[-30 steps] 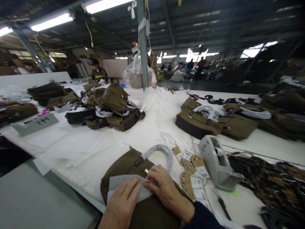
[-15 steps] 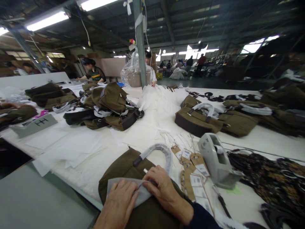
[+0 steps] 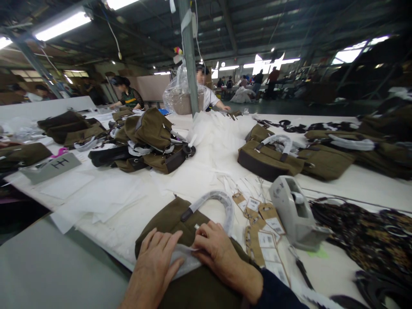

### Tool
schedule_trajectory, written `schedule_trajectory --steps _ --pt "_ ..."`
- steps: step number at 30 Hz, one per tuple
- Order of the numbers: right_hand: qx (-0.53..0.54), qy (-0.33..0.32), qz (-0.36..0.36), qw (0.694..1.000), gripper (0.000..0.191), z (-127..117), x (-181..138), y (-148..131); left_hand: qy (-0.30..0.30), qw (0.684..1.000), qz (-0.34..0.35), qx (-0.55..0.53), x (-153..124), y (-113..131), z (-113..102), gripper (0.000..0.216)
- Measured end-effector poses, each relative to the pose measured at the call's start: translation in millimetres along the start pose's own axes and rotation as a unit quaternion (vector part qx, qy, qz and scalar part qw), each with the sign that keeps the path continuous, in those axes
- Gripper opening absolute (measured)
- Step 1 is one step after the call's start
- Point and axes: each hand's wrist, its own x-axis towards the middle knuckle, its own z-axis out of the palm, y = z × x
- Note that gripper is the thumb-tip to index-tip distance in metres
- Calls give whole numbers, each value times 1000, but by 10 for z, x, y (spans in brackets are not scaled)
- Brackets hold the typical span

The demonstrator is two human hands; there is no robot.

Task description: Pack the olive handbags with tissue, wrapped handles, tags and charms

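Observation:
An olive-green handbag (image 3: 199,287) with a dark zip end lies on the white table right in front of me. Its upright handle (image 3: 225,206) is wrapped in clear plastic. Across the bag's upper side lies a thin white translucent sheet (image 3: 184,267), mostly covered by my hands. My left hand (image 3: 153,259) rests over the sheet and bag with fingers stretched out. With thumb and fingers pressed together, my right hand (image 3: 216,249) pinches the sheet's edge near the foot of the handle.
Brown hang tags (image 3: 261,234) and a grey tape dispenser (image 3: 294,214) sit to the right, beside dark straps (image 3: 360,244). More olive bags (image 3: 148,137) are piled at back left and others (image 3: 273,159) at back right. White sheets (image 3: 93,193) lie left. Co-workers (image 3: 130,96) stand beyond.
My left hand has shifted up and left over the sheet, its fingers more spread, covering more of it. My right hand keeps its pinch. Across the table, a co-worker's arm now reaches right.

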Motion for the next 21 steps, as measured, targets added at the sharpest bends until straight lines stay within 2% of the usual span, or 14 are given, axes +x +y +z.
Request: schedule_trajectory --steps 2,4,10,14,17,21 --pt "-23 8 -6 1000 14 22 -29 5 -36 999 4 -24 12 23 -49 17" --pt "-53 13 -20 998 19 44 -55 8 -48 998 7 -30 -5 48 -79 9" --pt "-112 33 -61 991 15 96 -64 43 -46 999 -2 -5 -165 -11 -117 30" --pt "-120 38 -77 989 10 102 -45 54 -53 999 -5 4 -290 -111 -78 26" --pt "-121 40 -88 988 9 88 -48 30 -5 999 33 -15 -356 -128 -34 24" --pt "-124 24 -92 988 7 67 -52 -7 37 992 101 -59 -414 -112 -29 30"
